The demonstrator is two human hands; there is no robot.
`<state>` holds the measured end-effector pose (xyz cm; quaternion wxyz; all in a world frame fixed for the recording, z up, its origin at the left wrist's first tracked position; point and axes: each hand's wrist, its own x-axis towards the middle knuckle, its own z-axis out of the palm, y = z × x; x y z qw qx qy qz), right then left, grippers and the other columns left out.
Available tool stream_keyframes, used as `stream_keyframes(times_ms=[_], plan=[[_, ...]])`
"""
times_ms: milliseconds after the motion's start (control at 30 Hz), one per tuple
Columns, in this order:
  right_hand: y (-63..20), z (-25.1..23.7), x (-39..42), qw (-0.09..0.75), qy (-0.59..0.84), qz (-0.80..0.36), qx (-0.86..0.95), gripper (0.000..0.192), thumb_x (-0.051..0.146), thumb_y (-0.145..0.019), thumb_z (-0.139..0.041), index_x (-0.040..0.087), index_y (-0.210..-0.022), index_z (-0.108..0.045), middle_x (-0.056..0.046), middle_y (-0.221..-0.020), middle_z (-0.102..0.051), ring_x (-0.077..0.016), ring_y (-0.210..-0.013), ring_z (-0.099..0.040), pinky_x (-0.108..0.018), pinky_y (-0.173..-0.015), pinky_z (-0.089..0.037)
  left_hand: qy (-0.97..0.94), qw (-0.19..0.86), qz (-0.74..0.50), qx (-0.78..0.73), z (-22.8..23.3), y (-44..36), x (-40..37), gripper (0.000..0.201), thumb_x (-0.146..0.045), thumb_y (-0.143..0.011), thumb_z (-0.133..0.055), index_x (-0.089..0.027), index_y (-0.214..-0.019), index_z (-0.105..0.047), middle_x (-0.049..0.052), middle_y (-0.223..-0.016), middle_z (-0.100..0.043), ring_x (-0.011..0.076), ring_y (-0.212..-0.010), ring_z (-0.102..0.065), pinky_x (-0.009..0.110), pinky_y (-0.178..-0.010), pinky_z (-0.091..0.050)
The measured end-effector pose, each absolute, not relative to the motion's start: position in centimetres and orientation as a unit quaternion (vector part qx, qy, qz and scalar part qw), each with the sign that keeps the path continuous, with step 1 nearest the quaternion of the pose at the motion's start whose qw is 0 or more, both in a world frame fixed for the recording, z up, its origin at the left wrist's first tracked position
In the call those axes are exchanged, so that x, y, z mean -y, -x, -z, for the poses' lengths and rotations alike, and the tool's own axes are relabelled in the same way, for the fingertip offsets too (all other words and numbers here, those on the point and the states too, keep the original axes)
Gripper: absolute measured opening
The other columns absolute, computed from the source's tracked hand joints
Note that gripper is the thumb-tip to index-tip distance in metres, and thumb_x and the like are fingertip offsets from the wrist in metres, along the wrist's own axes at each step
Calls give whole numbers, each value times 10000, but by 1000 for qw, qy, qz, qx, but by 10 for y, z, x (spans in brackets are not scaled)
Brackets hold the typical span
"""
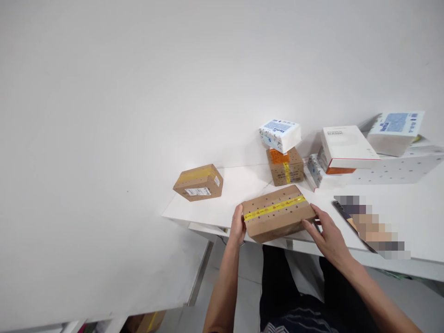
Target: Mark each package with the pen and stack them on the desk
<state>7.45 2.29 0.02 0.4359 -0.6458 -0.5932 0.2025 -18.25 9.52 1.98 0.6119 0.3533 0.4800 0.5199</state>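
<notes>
While both hands (237, 226) (328, 235) clasp its ends | carton (279, 219) brown, spotted | yellow tape (274, 208) lengthwise

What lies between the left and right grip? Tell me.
The head view shows a yellow-taped cardboard box, held between the left grip and the right grip.
</notes>
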Motion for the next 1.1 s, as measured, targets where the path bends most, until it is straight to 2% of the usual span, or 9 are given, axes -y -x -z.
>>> stream_keyframes(times_ms=[100, 200, 300, 367, 500, 700, 867, 1000, 1100], plan=[[-75, -1, -21, 432, 644, -198, 599, 547, 509, -889, -449, 211, -1346, -423, -137, -1174, -585, -253, -958, -612, -360, -680, -530, -359, 526, -565, -525, -28, 178, -87, 529, -602, -797, -527, -239, -1181, -536, 67, -1225, -591, 218, -1081, -592, 339, -862, -496], [-76, -4, -19, 435, 637, -191, 608, 534, 477, -906, -436, 237, -1380, -389, -127, -1185, -567, -227, -926, -618, -324, -648, -534, -463, 345, -569, -586, -40, 173, -67, 458, -531, -855, -490, -248, -1212, -528, 87, -1345, -493, 231, -1250, -463, 367, -999, -420], [-76, -13, -20, 422, 629, -136, 638, 533, 457, -921, -415, 254, -1412, -361, -133, -1248, -499, -239, -1031, -582, -346, -763, -534, -621, 158, -500, -582, -50, 163, -45, 371, -431, -882, -495, -251, -1193, -587, 85, -1314, -518, 261, -1314, -367, 440, -1120, -267], [-74, -21, -23, 396, 628, -93, 663, 523, 460, -926, -399, 261, -1409, -378, -139, -1240, -479, -255, -1052, -568, -386, -834, -516, -679, 98, -442, -578, -53, 154, -37, 376, -406, -874, -516, -271, -1213, -605, 78, -1299, -547, 310, -1340, -306, 516, -1142, -172], [-67, -38, -35, 348, 630, -50, 693, 506, 489, -924, -373, 281, -1382, -429, -141, -1155, -513, -262, -926, -593, -436, -795, -520, -709, 70, -373, -595, -51, 142, -38, 447, -440, -843, -553, -343, -1279, -564, 60, -1330, -546, 400, -1340, -257, 631, -1105, -103], [-60, -44, -44, 300, 641, 3, 706, 499, 512, -923, -351, 230, -1287, -543, -149, -1049, -537, -265, -874, -597, -401, -744, -523, -725, 35, -324, -607, -43, 138, -42, 483, -460, -837, -556, -374, -1312, -527, 75, -1334, -538, 437, -1292, -295, 681, -1058, -123], [-59, -44, -43, 282, 648, 39, 707, 479, 507, -934, -329, 233, -1242, -575, -143, -1026, -544, -251, -824, -601, -380, -681, -526, -720, 45, -340, -603, -48, 134, -37, 445, -443, -830, -578, -368, -1268, -570, 70, -1303, -557, 426, -1292, -292, 662, -1066, -138], [-57, -44, -41, 253, 646, 67, 717, 504, 505, -936, -335, 184, -1249, -564, -156, -1030, -540, -252, -829, -592, -365, -672, -519, -730, -34, -251, -634, -56, 128, -32, 399, -403, -898, -482, -309, -1276, -567, 37, -1321, -556, 386, -1273, -314, 618, -1046, -243], [-56, -44, -39, 245, 644, 78, 721, 506, 505, -935, -337, 174, -1246, -560, -163, -1036, -534, -258, -851, -586, -358, -677, -515, -736, -86, -224, -633, -58, 126, -32, 386, -407, -898, -486, -294, -1253, -583, 34, -1305, -571, 375, -1245, -344, 583, -1013, -311]])
